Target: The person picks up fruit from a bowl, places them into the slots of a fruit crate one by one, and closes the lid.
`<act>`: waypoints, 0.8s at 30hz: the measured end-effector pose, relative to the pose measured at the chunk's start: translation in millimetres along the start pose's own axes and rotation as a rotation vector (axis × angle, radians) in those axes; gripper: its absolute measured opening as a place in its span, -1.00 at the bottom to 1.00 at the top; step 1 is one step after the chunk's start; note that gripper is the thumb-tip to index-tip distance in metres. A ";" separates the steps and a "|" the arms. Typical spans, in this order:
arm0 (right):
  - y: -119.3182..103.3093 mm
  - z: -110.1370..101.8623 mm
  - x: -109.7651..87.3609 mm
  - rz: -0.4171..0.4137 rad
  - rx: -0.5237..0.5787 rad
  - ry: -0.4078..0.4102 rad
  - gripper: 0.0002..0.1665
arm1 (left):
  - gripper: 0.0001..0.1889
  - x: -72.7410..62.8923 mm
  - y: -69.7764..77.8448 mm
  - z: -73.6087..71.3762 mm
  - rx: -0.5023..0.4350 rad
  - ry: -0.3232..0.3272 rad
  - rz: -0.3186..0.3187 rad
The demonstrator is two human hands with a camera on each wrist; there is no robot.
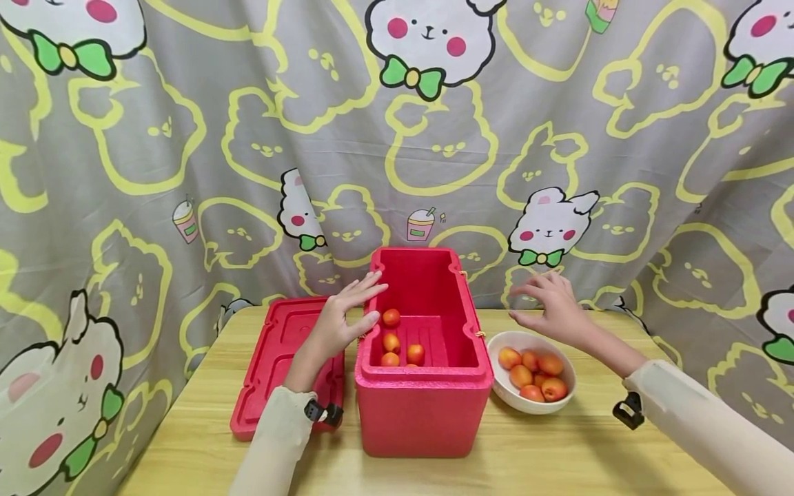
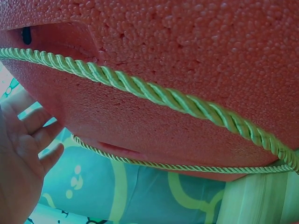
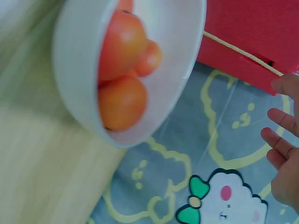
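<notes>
A red foam box stands without its lid at the middle of the table, several orange-red apricots on its floor at the near left. My left hand is at the box's left rim, fingers spread and fairly straight. In the left wrist view, twisted yellow cord runs along the box's side beside that hand. A white bowl with several more apricots sits right of the box. My right hand hovers above and behind the bowl, fingers loosely bent and holding nothing.
The red lid lies on the wooden table left of the box, partly beneath my left forearm. Close behind the table hangs a grey curtain with cartoon prints. Cord loops stick out from the box's right rim.
</notes>
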State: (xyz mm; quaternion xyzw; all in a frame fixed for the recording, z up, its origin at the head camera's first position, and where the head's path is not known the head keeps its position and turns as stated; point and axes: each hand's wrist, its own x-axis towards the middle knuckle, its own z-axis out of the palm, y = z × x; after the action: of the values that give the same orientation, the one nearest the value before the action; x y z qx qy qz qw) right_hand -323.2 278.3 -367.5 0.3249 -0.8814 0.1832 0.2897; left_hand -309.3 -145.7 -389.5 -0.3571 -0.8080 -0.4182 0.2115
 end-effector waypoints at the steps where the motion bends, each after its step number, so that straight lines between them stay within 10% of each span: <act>1: 1.0 1.8 -3.0 0.000 0.002 0.003 -0.67 | -0.41 -0.2 0.2 -0.1 0.000 0.000 -0.002; 24: 3.1 46.6 -57.7 0.092 -0.017 -0.149 -0.58 | -0.41 0.3 -0.5 0.2 0.000 -0.007 -0.006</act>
State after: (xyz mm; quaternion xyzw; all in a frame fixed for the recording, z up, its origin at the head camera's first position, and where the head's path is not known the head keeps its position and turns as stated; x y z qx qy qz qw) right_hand -307.7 283.7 -440.0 0.2942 -0.9162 0.1640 0.2172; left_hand -309.9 -145.5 -389.7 -0.3561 -0.8097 -0.4177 0.2075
